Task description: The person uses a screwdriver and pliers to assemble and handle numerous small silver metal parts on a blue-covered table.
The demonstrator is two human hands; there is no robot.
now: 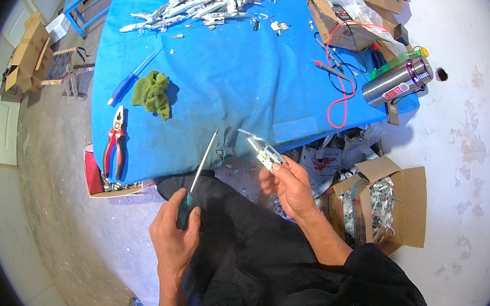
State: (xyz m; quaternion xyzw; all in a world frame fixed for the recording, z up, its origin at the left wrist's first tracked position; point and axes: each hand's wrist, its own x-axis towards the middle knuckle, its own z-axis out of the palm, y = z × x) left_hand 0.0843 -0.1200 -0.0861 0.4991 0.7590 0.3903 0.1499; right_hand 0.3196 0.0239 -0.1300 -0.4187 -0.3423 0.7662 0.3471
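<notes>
Screwdriver (204,158) is being gripped in the left hand (173,229) and a white part (265,154) pinched in the right hand (292,187), a printed label (397,90) being shown on a flask (401,77).

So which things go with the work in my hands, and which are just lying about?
Likely the job: teal-handled tool (left hand), white part (right hand), parts pile.
Likely lying about: pliers, blue-handled screwdriver, green cloth, steel flask.
</notes>
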